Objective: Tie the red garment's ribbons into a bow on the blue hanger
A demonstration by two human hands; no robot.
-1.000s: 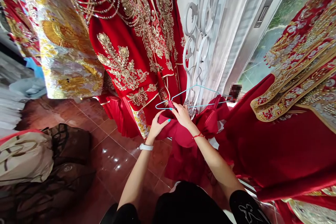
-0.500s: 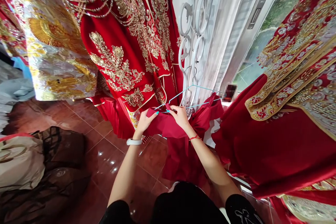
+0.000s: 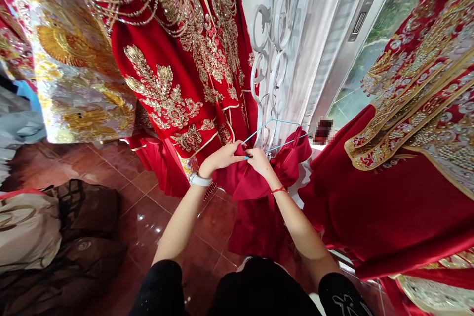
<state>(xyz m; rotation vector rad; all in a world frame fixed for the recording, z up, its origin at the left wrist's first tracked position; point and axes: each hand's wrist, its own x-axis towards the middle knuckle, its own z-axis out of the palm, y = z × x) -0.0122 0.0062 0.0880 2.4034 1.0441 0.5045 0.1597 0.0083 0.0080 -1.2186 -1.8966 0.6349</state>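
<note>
A plain dark-red garment [image 3: 255, 222] hangs on a light-blue wire hanger [image 3: 285, 120], whose hook rises in front of the white scrollwork. My left hand [image 3: 224, 156], with a white watch on its wrist, pinches the garment's upper edge near the hanger's left end. Close against it, my right hand [image 3: 258, 160], with a red string at the wrist, grips the same edge, fingers curled. The fingertips of both hands nearly meet, and the cloth between them is partly hidden. The garment's right part bunches on the hanger's other end.
A red jacket [image 3: 174, 49] with gold embroidery hangs ahead on the left. Another embroidered red outfit [image 3: 355, 197] hangs at the right. White metal scrollwork [image 3: 262, 24] stands by the window. Dark bags [image 3: 89, 207] and a cream bag [image 3: 29, 227] lie on the tiled floor [image 3: 144, 212].
My left hand has moved right along the garment's edge, up close to my right hand. My right hand has shifted slightly right, and its fingers are more curled.
</note>
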